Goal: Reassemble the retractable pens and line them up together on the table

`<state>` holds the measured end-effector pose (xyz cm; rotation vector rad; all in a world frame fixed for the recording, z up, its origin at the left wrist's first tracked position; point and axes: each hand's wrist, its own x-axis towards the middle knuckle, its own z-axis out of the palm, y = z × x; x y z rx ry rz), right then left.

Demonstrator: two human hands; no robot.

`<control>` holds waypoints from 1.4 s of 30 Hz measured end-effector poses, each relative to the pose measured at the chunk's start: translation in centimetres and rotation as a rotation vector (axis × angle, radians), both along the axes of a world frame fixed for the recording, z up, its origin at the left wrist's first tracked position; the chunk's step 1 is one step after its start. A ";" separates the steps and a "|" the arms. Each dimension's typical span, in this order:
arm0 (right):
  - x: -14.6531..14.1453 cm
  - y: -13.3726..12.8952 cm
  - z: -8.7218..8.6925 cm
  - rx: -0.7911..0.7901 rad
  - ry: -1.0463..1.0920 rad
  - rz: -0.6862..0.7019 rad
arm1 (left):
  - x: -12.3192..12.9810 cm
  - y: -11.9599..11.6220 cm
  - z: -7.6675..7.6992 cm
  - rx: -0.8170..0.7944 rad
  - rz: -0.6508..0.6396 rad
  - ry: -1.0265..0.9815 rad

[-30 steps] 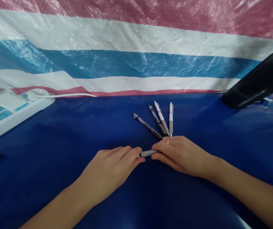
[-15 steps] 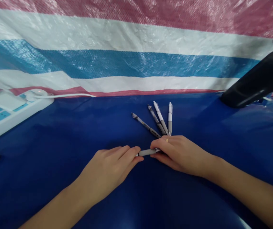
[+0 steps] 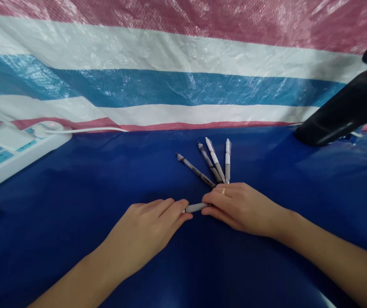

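Observation:
Between my two hands a pen [image 3: 196,207] with a grey grip lies almost level, just above or on the blue table. My left hand [image 3: 157,222] is closed around its white barrel end, which the fingers mostly hide. At the other end, my right hand [image 3: 243,207] pinches the pen's tip between thumb and fingers, covering it. Just beyond the right hand several pens fan out: a dark one [image 3: 196,170] at the left, another dark one [image 3: 209,161], a white and grey one [image 3: 214,158] and a second white and grey one [image 3: 228,159]. Their near ends meet by the right knuckles.
A white power strip [image 3: 38,156] with plugs and a white cable [image 3: 96,128] occupies the left side. At the back right leans a black cylindrical object [image 3: 340,107] with a loop. Striped plastic sheeting [image 3: 183,87] rises behind the blue table [image 3: 122,167].
My right fingers have slid slightly onto the pen, so its metal tip is now covered. The left hand keeps its hold, and the fanned pens lie as before.

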<state>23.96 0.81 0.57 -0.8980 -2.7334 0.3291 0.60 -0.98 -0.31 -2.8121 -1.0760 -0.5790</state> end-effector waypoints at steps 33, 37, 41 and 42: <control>0.0 -0.4 0.1 -0.047 -0.087 0.054 | 0.3 -0.7 0.3 0.095 0.026 0.099; 0.1 -0.2 0.0 0.012 -0.067 0.014 | 0.1 -0.2 0.6 0.104 0.099 0.128; 0.3 -0.1 0.0 0.080 0.004 -0.039 | -0.5 0.4 0.8 0.139 0.212 0.181; 0.3 -0.1 0.1 0.090 0.019 -0.045 | -0.6 0.5 0.9 0.144 0.233 0.193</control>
